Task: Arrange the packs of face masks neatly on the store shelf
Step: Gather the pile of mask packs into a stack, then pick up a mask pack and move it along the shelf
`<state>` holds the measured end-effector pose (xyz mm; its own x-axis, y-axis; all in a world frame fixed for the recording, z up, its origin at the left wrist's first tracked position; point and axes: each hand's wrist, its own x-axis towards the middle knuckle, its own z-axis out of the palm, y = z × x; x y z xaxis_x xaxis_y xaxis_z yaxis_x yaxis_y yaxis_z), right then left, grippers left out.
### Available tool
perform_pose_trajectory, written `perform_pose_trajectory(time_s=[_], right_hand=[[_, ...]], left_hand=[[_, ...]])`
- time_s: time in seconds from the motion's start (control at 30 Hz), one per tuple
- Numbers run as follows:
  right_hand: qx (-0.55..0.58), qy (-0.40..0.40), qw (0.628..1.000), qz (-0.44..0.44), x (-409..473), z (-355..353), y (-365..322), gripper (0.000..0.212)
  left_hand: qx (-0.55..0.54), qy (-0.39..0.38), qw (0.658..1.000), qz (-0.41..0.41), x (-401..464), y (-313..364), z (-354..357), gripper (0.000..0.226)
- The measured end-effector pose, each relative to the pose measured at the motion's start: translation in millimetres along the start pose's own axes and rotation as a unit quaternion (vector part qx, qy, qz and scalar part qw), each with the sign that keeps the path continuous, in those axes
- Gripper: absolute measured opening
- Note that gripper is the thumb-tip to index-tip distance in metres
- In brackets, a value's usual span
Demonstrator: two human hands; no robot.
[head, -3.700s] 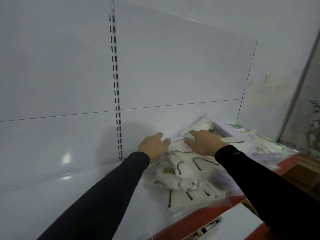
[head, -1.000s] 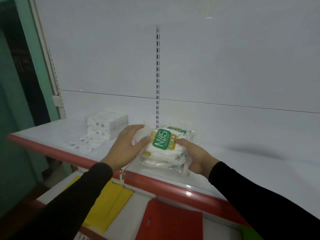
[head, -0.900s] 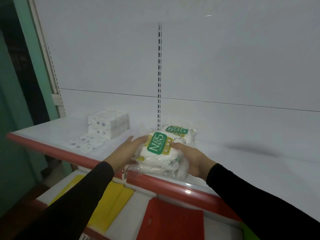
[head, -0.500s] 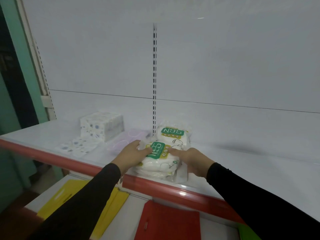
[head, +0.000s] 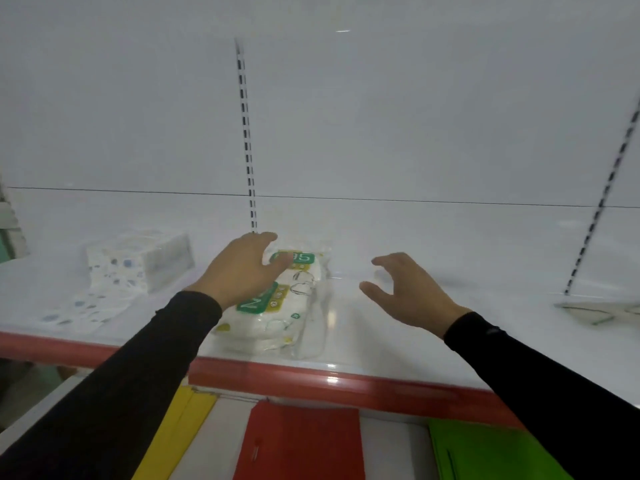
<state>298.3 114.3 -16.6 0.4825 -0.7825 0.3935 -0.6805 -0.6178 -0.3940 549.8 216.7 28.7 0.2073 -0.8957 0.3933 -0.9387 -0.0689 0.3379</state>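
Packs of face masks (head: 277,306) lie stacked near the shelf (head: 398,341) edge; left hand (head: 242,268) rests open-fingered on top, right hand (head: 408,292) empty, fingers spread; recommend squaring edges, labels forward.

shelf (head: 398,344): white, red front edge | on it: mask packs (head: 277,306), patterned tissue pack (head: 138,265)

Forearms and hands, head view.
Two long black sleeves (head: 114,386), close-fitting and plain, entering from lower left and lower right (head: 540,382) of the frame and ending at the wrists. Small, faint, blurred mark near the cuff of the lower-right sleeve. Bare left hand (head: 242,268) and right hand (head: 410,294), without gloves, rings or watch visible.
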Motion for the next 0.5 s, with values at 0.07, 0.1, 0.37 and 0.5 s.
perform_pose_trajectory(time_s=[0.07,0.1,0.37,0.5], right_hand=[[-0.075,0.039,0.996,-0.028,-15.7,-25.3,20.1,0.06],[-0.097,0.06,0.993,-0.023,-25.1,-38.9,28.7,0.06],[-0.175,0.165,0.967,0.08,-128.7,-126.5,108.8,0.063],[-0.198,0.189,0.953,0.132,-185.4,-163.0,144.3,0.061]], left_hand=[[-0.008,-0.011,0.999,0.041,3.8,24.0,12.8,0.065],[-0.014,-0.017,0.998,0.063,5.8,36.2,21.4,0.066],[-0.123,-0.008,0.967,0.224,14.5,158.8,100.3,0.063],[-0.141,-0.019,0.949,0.282,2.0,223.4,134.8,0.066]])
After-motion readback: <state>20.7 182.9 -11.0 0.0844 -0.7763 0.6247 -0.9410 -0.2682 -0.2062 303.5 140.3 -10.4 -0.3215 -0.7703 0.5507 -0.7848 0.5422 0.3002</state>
